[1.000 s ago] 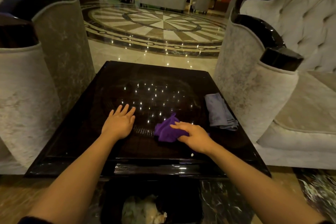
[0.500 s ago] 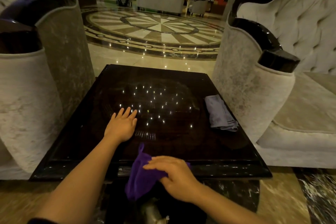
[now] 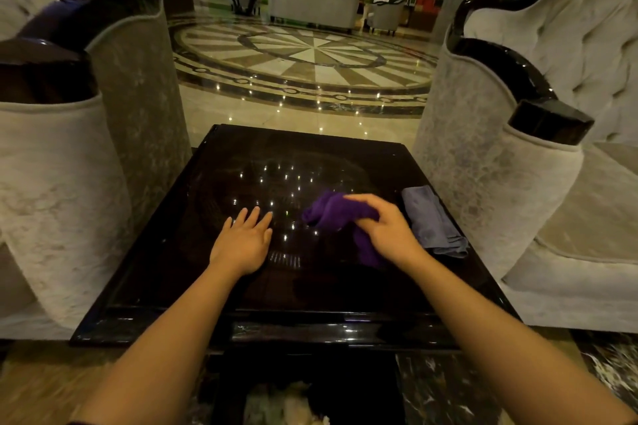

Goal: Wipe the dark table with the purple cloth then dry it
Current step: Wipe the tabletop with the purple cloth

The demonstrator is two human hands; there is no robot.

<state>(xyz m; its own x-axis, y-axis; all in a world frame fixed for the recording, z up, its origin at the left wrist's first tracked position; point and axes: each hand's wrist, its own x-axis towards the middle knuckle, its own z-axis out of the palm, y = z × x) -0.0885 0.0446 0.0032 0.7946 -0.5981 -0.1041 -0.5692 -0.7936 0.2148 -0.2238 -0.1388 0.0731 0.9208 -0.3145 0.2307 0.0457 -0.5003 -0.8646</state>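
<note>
A glossy dark table [image 3: 179, 252] stands low in front of me, reflecting small ceiling lights. My right hand [image 3: 386, 229] grips a bunched purple cloth [image 3: 333, 212] over the table's middle right. Part of the cloth hangs under my palm. My left hand [image 3: 243, 240] lies flat on the tabletop at centre left, fingers spread, holding nothing. A folded grey cloth [image 3: 431, 221] lies on the table's right edge, just right of my right hand.
Pale upholstered armchairs with black trim flank the table: one at the left [image 3: 69, 162], one at the right [image 3: 500, 166]. A dark bin [image 3: 286, 400] with crumpled waste sits below the near table edge. Polished patterned floor [image 3: 310, 59] stretches beyond.
My right hand carried the purple cloth from the table's middle down past the near edge over the bin, then back up onto the table's middle right. My left hand stayed flat.
</note>
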